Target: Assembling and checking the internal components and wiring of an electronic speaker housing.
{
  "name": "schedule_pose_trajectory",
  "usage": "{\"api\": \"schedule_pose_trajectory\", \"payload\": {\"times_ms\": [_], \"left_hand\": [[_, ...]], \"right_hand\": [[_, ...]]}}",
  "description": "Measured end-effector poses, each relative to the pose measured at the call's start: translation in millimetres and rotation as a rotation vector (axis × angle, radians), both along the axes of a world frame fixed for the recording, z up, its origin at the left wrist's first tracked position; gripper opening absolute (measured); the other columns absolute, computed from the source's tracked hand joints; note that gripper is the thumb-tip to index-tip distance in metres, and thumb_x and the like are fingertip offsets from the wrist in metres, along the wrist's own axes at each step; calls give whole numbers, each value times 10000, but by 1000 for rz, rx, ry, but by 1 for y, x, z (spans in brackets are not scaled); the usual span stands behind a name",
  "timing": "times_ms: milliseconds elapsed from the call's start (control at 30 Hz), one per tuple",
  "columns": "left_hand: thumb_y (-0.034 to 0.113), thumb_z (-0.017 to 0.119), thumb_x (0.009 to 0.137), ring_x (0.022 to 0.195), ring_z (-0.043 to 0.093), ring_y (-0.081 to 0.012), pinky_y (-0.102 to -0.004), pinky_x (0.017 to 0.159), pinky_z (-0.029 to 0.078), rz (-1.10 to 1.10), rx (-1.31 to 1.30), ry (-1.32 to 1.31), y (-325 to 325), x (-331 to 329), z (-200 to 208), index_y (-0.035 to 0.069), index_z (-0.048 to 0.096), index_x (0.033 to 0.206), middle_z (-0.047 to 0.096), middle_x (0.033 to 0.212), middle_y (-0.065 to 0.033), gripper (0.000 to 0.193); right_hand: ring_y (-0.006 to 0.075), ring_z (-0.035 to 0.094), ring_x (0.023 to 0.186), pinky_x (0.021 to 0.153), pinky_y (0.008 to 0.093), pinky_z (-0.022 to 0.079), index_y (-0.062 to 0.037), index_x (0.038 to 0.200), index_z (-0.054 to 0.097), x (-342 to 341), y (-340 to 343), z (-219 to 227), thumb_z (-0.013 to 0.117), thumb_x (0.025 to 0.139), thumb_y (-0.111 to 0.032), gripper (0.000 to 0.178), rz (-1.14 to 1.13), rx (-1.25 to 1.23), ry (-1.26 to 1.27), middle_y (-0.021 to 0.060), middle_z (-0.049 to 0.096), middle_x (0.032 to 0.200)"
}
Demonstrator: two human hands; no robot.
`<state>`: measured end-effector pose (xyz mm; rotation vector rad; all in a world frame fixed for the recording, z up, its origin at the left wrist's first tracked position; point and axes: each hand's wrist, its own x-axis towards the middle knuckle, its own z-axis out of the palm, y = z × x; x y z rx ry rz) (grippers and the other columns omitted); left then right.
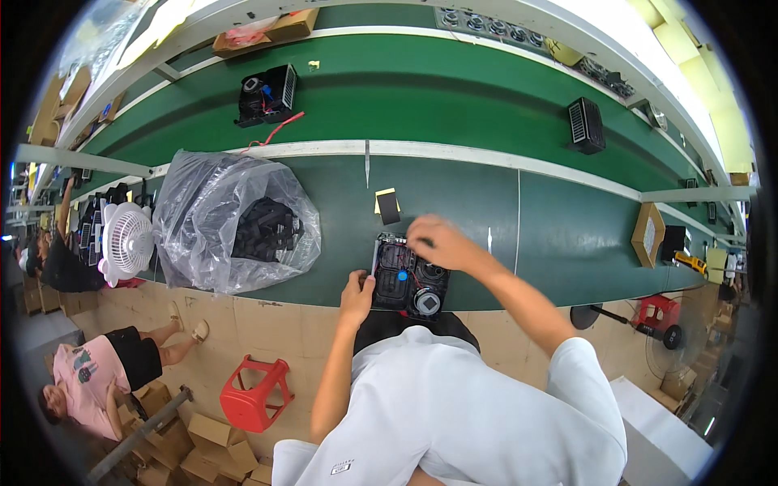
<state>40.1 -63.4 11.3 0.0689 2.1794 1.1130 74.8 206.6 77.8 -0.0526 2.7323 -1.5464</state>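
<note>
- Open black device housing [408, 279] lies at the near edge of the green counter [454, 202], directly in front of the person; inside show a blue part, red wiring and a round speaker-like piece at the near right corner.
- Left hand [356, 292]: its grip is closed on the housing's left edge, thumb and fingers pinching the wall, steadying the unit.
- Right hand [438, 241]: over the far right corner of the housing, fingers curled down into the interior. Whether they pinch a small part or only press, I cannot tell; fingertips are hidden.
- Judgement: the step in hand looks like seating or fixing something inside the open housing while the other hand braces it.
- Judgement: the next move calls for a steady left hold and fine, downward fingertip work on the right, keeping clear of the red wires.
- Nearby: small black card with a yellow strip [388, 206] just beyond the housing; clear plastic bag of black parts [235, 223] to the left; white fan [127, 240] beside the bag.
- On the far lane: a second open black unit [266, 95] and a black grille piece [586, 125], well apart.
</note>
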Motion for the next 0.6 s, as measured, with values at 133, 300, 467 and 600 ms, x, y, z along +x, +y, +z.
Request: {"api": "schedule_pose_trajectory", "payload": {"times_ms": [133,300,467,600], "left_hand": [[274,582,963,930,657,-295,-388,888,493,-73,35,-62,-5,4,12,26,295,1444,639,1031,-189,613],[233,635,915,964,644,-333,-420,891,503,-189,79,-88,11,-32,9,18,412,1364,568,1175,-209,545],[213,685,851,1018,608,-382,-426,896,492,-561,208,407,67,-93,11,18,603,1146,608,1126,-197,363],[223,751,795,903,646,-300,-378,820,521,-957,368,402,119,-114,-4,30,648,1120,657,977,-148,392]], "right_hand": [[368,605,905,836,458,477,-56,828,687,37,-35,-20,650,823,-148,99,-567,201,-90,146,642,878],[356,541,1021,891,459,434,-71,795,683,57,-82,-66,726,775,-170,109,-756,186,-121,132,605,968],[339,525,1050,921,457,409,-60,811,679,38,-102,-62,750,735,-145,134,-954,385,-52,116,583,998],[364,519,1050,926,472,412,-20,806,658,24,-112,-65,734,739,-93,124,-1156,417,20,159,574,987]]}}
